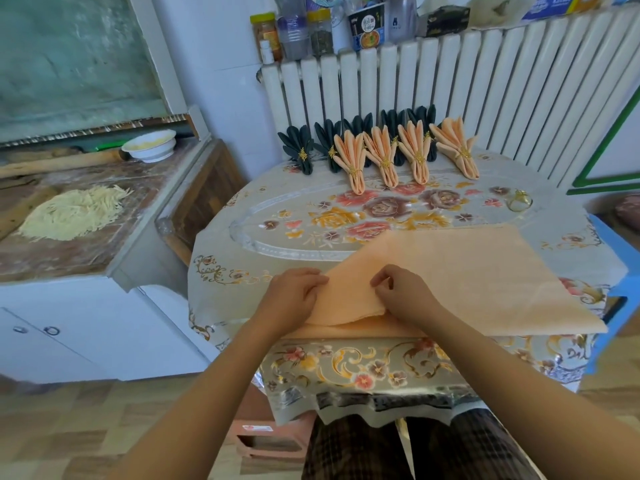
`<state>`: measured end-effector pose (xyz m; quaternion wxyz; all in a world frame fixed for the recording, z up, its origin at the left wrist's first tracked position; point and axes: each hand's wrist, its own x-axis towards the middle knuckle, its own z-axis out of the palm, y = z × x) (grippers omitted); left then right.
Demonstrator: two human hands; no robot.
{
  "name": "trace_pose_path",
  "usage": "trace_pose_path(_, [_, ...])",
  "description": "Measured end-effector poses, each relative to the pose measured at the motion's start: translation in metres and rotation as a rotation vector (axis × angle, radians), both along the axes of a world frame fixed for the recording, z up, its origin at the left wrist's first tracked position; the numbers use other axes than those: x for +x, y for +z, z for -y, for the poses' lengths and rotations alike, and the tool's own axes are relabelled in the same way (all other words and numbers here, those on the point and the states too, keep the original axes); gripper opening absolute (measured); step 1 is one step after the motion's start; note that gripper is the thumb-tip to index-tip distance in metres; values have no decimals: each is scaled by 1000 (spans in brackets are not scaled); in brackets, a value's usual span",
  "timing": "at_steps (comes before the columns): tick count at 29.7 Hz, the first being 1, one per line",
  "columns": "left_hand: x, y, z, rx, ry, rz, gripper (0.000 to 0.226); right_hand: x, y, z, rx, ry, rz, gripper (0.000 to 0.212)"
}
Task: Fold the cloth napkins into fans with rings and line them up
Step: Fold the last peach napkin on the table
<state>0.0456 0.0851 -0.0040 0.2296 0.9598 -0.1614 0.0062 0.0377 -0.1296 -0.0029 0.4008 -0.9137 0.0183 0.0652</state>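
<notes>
Two hands: the left hand (294, 292) and right hand (401, 289) are seen pinching the near-left end of a peach cloth napkin (478, 275), fingers curled onto a raised pleat.
Napkin position: it is spread flat on the near part of the floral plastic-covered table (346, 372), its near edge lying along the table's near rim.
Long axis: it is judged to run left to right, tilted slightly far at the right; the pleated end points left, toward the hands.
Finished row: four peach fan napkins with gold rings (384, 157) are lined up at the far edge, dark green fan napkins (301, 147) just behind them.
Spare ring: a gold napkin ring (518, 200) is seen at far right, well apart from the hands.
Risk: pleats could be made uneven if the two pinches are not kept level.
Risk: on the slick table cover the cloth could be dragged over the near rim.
</notes>
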Motion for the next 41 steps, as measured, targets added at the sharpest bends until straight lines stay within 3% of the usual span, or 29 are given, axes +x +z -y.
trace_pose_path(3, [-5, -5, -6, 209, -149, -148, 49, -8, -7, 3, -123, -3, 91, 18])
trace_pose_path(13, [-18, -25, -12, 434, -226, -92, 54, -19, -22, 14, -122, 19, 158, 24])
trace_pose_path(17, [-19, -30, -12, 443, -239, -73, 72, -27, -24, 10, -115, 10, 169, 29])
trace_pose_path(23, [-19, -14, 7, 235, -124, -37, 46, -34, -29, 6, -133, -31, 264, 29])
trace_pose_path(26, [-22, -12, 22, 163, -79, -72, 46, -32, -31, 4, -152, -30, 269, 29])
trace_pose_path(29, [-23, -23, 29, 305, -83, -121, 62, -32, -30, 4, -171, -28, 270, 29])
trace_pose_path(32, [-20, -30, 28, 440, -112, -106, 63, -33, -31, 1, -218, -15, 288, 30])
trace_pose_path(41, [-20, -32, 29, 475, -130, -95, 59, -32, -35, 2, -350, -34, 329, 38])
